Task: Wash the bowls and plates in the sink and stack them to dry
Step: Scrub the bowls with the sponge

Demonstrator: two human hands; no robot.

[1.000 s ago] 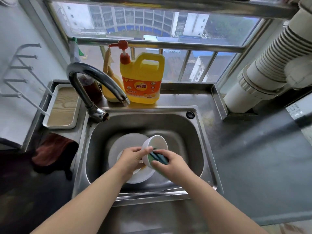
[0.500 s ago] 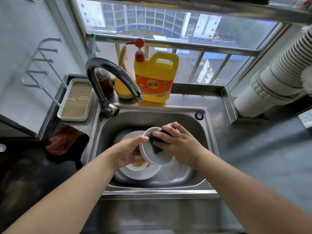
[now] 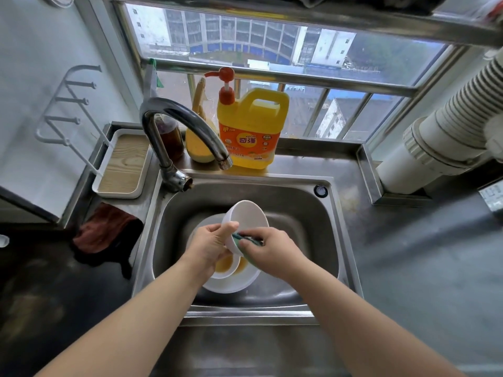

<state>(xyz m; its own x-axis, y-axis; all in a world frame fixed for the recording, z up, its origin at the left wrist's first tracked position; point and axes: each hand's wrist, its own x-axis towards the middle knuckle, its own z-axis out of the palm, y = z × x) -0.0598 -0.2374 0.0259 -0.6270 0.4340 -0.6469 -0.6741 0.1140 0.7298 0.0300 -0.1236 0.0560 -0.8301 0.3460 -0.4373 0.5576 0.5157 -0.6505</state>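
While I hold the white bowl (image 3: 246, 221) tipped on its side over the middle of the sink (image 3: 313, 213), my left hand (image 3: 209, 246) grips its rim at the bowl's nine o'clock, thumb hooked over the edge and fingers curled underneath. My right hand (image 3: 272, 250) is closed round the green sponge (image 3: 245, 240), pressing it against the bowl's lower rim at about five o'clock. Beneath my hands, on the sink floor, a wide white plate (image 3: 234, 284) carries a smaller bowl (image 3: 224, 266) with orange-brown residue in it; another pale plate (image 3: 206, 223) shows behind at eleven o'clock, partly hidden by the held bowl. The curved tap (image 3: 177, 123) rises from the sink's ten o'clock corner, its spout ending above the back rim. Behind it at twelve o'clock on the steel bench (image 3: 313, 165) stands a yellow detergent jug (image 3: 250, 129) with a red pump, and just to its left a dark brown bottle (image 3: 170, 137). At nine o'clock a white tray (image 3: 122, 164) with a wooden base sits beside the sink, with a reddish cloth (image 3: 106, 229) in front of it.
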